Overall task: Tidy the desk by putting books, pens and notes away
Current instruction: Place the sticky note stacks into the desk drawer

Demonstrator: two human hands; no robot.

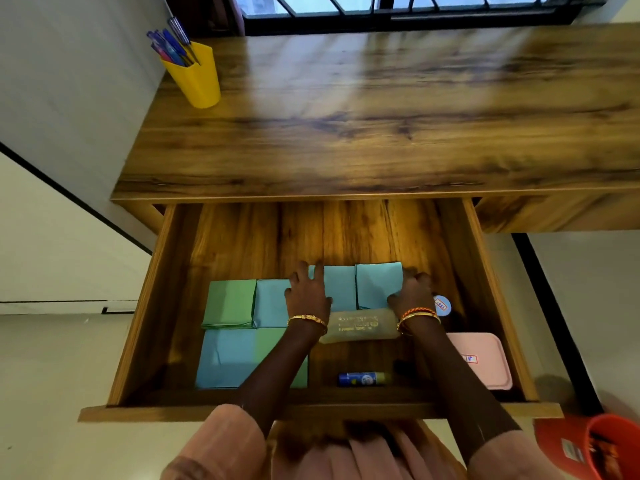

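The desk drawer (138, 306) is pulled open below the wooden desk top (381, 116). Inside lie several pads of green and blue notes. My left hand (308, 292) rests flat with spread fingers on a blue pad (341, 287). My right hand (412, 289) grips the right edge of the neighbouring blue pad (377, 282), thumb on top. A green pad (230, 303) and a larger blue-green sheet stack (228, 358) lie to the left. A yellow cup (199, 77) full of pens stands at the desk's back left corner.
In the drawer also lie a translucent pouch (360, 325), a blue glue stick (362, 379), a pink box (481, 358) and a round blue-labelled item (442, 305). An orange bin (609, 448) stands on the floor at the right. A window runs behind the desk.
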